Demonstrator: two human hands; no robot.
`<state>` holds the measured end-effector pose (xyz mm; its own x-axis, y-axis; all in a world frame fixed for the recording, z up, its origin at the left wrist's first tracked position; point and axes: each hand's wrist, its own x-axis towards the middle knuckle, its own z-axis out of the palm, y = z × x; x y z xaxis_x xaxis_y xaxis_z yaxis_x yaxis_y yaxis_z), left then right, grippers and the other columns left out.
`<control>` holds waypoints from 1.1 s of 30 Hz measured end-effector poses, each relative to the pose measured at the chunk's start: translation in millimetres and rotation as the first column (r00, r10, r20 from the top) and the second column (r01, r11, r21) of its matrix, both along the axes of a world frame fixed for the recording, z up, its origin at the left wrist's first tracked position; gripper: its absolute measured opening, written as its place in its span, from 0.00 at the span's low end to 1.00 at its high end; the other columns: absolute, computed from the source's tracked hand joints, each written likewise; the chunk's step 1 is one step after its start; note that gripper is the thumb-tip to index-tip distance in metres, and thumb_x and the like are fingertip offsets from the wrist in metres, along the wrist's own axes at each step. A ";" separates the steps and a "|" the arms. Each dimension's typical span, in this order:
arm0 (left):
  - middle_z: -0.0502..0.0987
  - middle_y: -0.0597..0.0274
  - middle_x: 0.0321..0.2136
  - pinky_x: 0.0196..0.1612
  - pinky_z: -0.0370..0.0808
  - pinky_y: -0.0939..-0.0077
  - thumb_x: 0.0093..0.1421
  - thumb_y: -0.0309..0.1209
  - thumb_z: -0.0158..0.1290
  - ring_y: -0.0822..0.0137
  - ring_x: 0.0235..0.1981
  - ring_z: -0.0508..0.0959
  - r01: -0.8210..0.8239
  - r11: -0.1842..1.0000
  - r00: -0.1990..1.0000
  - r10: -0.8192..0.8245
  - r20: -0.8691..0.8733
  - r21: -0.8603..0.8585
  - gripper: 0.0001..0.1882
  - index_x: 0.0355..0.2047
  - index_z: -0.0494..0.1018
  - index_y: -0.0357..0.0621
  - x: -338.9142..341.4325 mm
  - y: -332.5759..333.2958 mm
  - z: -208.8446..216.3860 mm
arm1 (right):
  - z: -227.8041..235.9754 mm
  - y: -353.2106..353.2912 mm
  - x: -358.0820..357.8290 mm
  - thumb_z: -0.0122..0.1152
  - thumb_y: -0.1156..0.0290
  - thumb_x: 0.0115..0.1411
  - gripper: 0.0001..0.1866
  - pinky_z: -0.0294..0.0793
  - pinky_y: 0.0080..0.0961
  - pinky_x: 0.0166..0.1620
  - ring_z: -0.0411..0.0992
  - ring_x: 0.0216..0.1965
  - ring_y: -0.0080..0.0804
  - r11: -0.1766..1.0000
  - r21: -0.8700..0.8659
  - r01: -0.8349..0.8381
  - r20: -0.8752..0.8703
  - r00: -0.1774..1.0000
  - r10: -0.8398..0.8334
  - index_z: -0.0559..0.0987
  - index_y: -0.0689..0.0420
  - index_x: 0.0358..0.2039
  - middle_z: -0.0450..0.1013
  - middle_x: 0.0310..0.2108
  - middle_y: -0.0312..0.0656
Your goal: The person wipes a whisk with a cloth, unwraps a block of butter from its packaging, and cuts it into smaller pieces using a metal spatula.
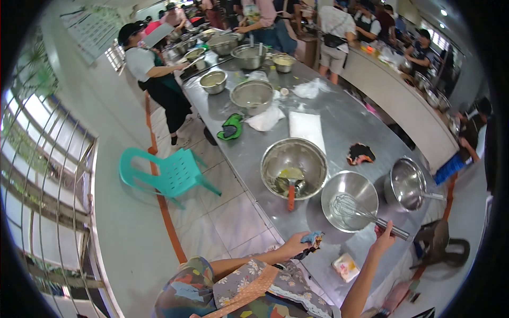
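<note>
My left hand (295, 246) is closed around a crumpled blue and dark cloth (313, 239) by the near edge of the table. The fingers of my right hand (385, 239) are closed on the handle of a balloon whisk (380, 221). Its wire head rests inside a steel mixing bowl (335, 183). Left of that bowl is a larger steel bowl (269, 159), smeared inside, with an orange-handled spatula (291, 195) leaning in it. At the right, a tilted steel bowl (401, 180) has a metal handle sticking out. A small white packet with coloured print (345, 267) lies near my right forearm.
The long steel table (350, 143) carries a white packet (306, 127), a dark and orange cloth (361, 154), a green cloth (229, 127) and several more bowls. A teal plastic chair (168, 172) stands at the left. A person (159, 79) works beyond it; others are farther back.
</note>
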<state>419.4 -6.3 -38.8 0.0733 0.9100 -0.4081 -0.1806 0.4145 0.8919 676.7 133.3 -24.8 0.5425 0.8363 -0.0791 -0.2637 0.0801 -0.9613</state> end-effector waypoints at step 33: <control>0.75 0.65 0.30 0.36 0.68 0.84 0.52 0.24 0.52 0.78 0.31 0.72 -0.166 0.973 0.985 0.170 0.010 -0.163 0.16 0.43 0.70 0.37 -61.6 16.6 4.5 | -50.8 56.3 16.2 0.59 0.40 0.45 0.35 0.58 0.31 0.39 0.62 0.40 0.32 0.929 -0.341 -0.145 -0.302 0.952 0.037 0.66 0.48 0.48 0.65 0.40 0.39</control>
<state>357.8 10.3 -34.3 -0.0637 0.8327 -0.5500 -0.2800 0.5141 0.8107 692.9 189.6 -75.6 0.3744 0.7678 -0.5199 -0.5205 -0.2900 -0.8031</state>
